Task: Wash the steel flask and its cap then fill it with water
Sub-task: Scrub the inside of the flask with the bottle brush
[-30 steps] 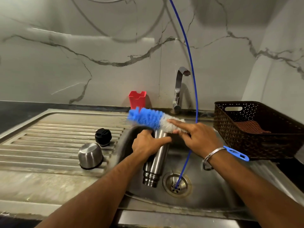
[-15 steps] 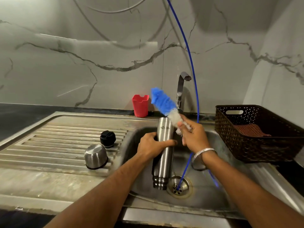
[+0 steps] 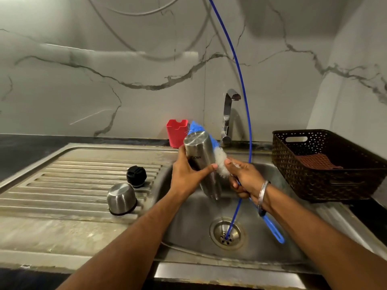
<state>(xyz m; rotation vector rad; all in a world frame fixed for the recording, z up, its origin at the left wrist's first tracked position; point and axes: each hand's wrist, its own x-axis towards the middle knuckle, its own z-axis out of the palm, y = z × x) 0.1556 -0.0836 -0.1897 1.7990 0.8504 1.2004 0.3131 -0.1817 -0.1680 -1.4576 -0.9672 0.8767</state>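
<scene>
1. Holding the steel flask (image 3: pixel 202 162) over the sink (image 3: pixel 272 243) is the left hand (image 3: pixel 186 176), fingers and thumb wrapped round the body. The flask is upside down and tilted, flat base up toward the wall, neck pointing down into the basin.
2. The right hand (image 3: pixel 244 176) is closed round a bottle brush (image 3: pixel 217 155), gripping it just below the bristles. The white and blue bristles lie right against the far side of the flask, and the blue tip pokes out behind the base. The blue handle runs under the right wrist, which wears a metal bangle (image 3: pixel 262 193).
3. On the ribbed draining board (image 3: pixel 62 185) left of the basin sits the steel cup-shaped cap (image 3: pixel 121 198), upside down, with the black stopper (image 3: pixel 136 176) just behind it. They look close but not touching.
4. A thin blue hose (image 3: pixel 244 101) curves down from above and ends in the drain (image 3: pixel 227 235).
5. The tap (image 3: pixel 228 116) stands at the back; can't see any water running.
6. A red holder (image 3: pixel 177 135) sits by the wall behind the flask, and a dark basket (image 3: pixel 326 164) with a brown cloth (image 3: pixel 316 161) in it stands on the right.
</scene>
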